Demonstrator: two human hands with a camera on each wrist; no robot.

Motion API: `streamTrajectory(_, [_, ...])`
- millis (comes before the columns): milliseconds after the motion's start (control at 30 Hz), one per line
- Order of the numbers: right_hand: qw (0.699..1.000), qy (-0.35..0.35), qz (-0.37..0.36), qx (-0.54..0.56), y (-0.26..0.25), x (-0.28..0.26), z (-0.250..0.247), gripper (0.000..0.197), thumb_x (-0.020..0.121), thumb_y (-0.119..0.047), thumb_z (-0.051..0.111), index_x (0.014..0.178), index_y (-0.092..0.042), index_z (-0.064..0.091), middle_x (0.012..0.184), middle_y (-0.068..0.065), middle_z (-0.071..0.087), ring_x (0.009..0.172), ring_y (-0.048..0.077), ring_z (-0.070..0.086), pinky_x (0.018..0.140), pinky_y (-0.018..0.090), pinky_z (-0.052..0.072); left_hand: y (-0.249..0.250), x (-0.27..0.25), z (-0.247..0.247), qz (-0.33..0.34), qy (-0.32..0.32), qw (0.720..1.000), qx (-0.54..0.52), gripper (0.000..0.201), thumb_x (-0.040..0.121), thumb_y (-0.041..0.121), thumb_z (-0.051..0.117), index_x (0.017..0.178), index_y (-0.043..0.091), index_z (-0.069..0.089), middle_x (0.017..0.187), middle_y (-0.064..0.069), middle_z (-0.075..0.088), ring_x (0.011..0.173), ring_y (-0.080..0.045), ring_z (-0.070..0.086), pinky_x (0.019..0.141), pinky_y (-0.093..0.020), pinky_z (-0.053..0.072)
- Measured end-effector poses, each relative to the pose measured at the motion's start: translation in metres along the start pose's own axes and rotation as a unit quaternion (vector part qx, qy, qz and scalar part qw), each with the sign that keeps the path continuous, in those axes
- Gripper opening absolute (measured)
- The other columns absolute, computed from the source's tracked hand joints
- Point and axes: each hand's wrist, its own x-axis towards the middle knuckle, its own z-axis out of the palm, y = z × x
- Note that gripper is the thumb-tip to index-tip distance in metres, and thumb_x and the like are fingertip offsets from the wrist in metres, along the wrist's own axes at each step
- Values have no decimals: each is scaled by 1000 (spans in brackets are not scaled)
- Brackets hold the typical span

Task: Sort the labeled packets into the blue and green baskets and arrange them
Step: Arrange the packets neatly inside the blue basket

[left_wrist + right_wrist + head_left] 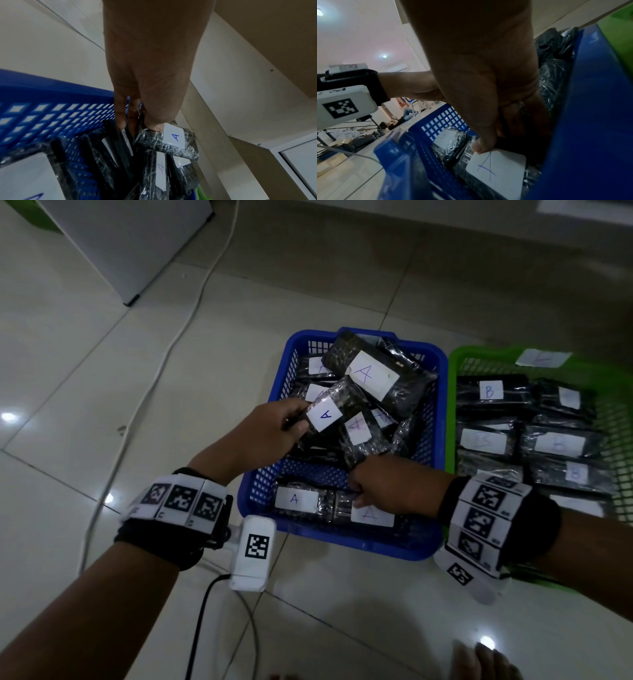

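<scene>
Left hand (270, 429) pinches a packet (334, 409) above the blue basket (424, 546); right hand (387, 487) grips a flat packet (371, 513) at the basket's near wall. Recommend laying packets flat, labels up

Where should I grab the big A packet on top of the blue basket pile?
Probably by a bare black end, beside the label. The top packet lies flat and tilted on the pile in the blue basket, so come from above and pinch across its narrow width. The left hand pinches its own packet by the end like that.
</scene>
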Motion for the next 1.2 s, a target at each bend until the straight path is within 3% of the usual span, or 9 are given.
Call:
streamTrajectory(100, [998,25,3,-57,-4,-2,-2,35,90,-42,64,102,-9,64,107,9,63,94,24,62,74,32,51,1,0,0,0,-1,1000,0,26,101,12,52,123,22,60,112,5,66,102,-10,64,85,-22,52])
streamTrajectory(200, [996,41,-1,-78,-7,0,-5,39,88,-40,67,106,-7,61,112,10,61,98,26,62,68,28,41,2,-1,-1,-5,-2,1000,5,26,101,13,53,125,20,59,114,4,65,104,-12,63,89,-28,53])
streamTrajectory(367, [999,-3,-9,-44,-1,0,-11,50,72,-36,83,107,-11,58,105,5,50,104,21,52,73,22,32,0,-3,-2,-7,-7,1000,-4,25,101,13,53,121,28,59,106,12,64,94,6,60,73,-3,42])
streamTrajectory(467, [999,-20,-20,-46,2,-1,-12,47,73,-38,82,102,-11,56,94,0,41,90,16,45,69,21,29,1,-2,-3,-4,-3,1000,-4,23,101,13,53,113,33,57,104,10,66,91,6,61,71,-5,42])
streamTrajectory(667, [997,-59,-17,-43,1,0,-19,48,62,-25,90,101,-11,64,85,-4,51,83,16,55,67,26,50,4,-4,-4,-6,-8,1000,6,22,101,14,52,111,33,56,102,11,64,91,4,60,70,-6,41])
streamTrajectory(767, [998,-57,-11,-7,8,0,-22,39,66,-20,89,98,-10,69,80,-7,56,75,11,55,56,14,43,3,-4,-6,-6,-8,1000,1,21,102,13,51,116,25,60,108,6,67,97,-3,62,77,-13,45])
streamTrajectory(867, [998,-66,-10,17,11,2,-23,35,71,-18,85,102,-10,70,93,2,69,73,9,56,53,10,40,3,-4,-7,-12,-6,1000,-6,22,102,12,51,120,20,61,111,2,67,101,-11,63,84,-23,50])
streamTrajectory(1100, [994,-88,-6,58,18,5,-26,25,78,-14,80,101,-9,71,96,4,73,78,11,62,78,27,56,2,-2,-5,-8,-12,1000,13,21,102,14,51,115,28,56,105,8,63,92,3,58,70,-4,40])
streamTrajectory(1200, [995,-81,-10,55,19,6,-20,21,80,-14,78,100,-10,71,89,1,71,76,10,60,72,23,52,1,-2,-5,-8,-13,1000,11,22,102,13,51,120,23,59,111,3,65,97,-8,61,78,-15,46])
